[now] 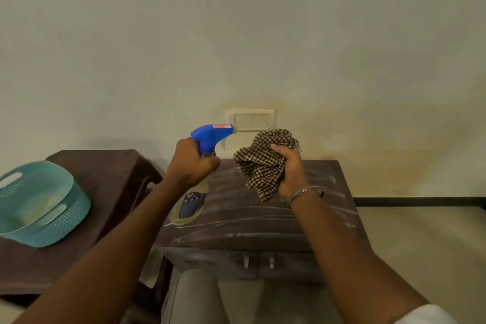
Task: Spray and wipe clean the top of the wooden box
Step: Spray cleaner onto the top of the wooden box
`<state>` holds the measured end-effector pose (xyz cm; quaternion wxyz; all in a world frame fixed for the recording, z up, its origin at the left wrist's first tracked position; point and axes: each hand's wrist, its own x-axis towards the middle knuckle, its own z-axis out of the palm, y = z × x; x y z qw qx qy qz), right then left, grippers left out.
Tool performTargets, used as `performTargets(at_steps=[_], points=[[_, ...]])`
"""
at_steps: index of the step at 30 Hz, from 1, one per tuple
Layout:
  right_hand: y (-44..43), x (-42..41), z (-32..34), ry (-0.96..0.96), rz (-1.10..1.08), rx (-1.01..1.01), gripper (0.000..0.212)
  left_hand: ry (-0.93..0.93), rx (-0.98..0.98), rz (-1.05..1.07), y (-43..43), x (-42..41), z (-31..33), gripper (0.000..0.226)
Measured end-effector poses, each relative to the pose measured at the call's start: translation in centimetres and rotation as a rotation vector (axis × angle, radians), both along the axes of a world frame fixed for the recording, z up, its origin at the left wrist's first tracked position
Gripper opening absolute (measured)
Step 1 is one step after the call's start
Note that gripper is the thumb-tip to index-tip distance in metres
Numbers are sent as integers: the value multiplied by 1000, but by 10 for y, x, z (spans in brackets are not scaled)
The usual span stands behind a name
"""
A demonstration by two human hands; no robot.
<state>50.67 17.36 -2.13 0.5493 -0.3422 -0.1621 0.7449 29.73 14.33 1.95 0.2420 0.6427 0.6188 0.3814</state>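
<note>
Nearest: pale trousers (194, 297), close against the front of the wooden box (263, 221), with two small pale pulls (259, 262) just under its front edge. Across the top, from front edge to back: chalky white streaks and smears, heaviest along the front and towards the right edge. Wet or dry: cannot tell.

Over the left half of the top: left hand (193, 163), fingers wrapped tight round the neck of the spray bottle (209, 137). Clear body hanging below the fist by the left edge, blue head uppermost, nozzle aimed level to the right rather than down at the wood. Finger on the trigger or not: cannot tell.

Over the back middle of the top: right hand (289, 171), bangle (305, 192) at the wrist, clenched on a bunched checked cloth (263, 163), lifted clear of the surface.

Off to the left, on a separate brown stand (110, 173): teal basket (39, 205). Beyond the back edge, on the wall: cream switch plate (251, 119).

Judged from this: early on. Both tools in hand, top visibly dirty from edge to edge, cloth not on the wood. Left to do, by the look of it: tip the nozzle down, spray the top, then wipe corner to corner until streak-free.
</note>
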Motion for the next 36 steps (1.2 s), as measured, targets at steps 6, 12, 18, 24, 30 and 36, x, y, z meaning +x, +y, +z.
performTargets(at_steps=[6,12,18,24,30,36], points=[[-1,12,-10,8,2,-6,28,-88,-151,-16,2,7,6,14],[-22,8,-18,-75,33,-60,45,-163,-197,-234,-18,12,5,48],[-31,28,-14,-46,-134,-30,46,-128,-193,-236,-22,34,22,47],[-47,29,-24,-60,-72,11,40,-36,-209,-255,-33,42,8,20],[-53,24,-27,-33,-63,16,37,56,-173,-210,-31,48,3,21],[-57,25,-27,-88,-87,-11,47,69,-67,-119,-35,48,-1,48]])
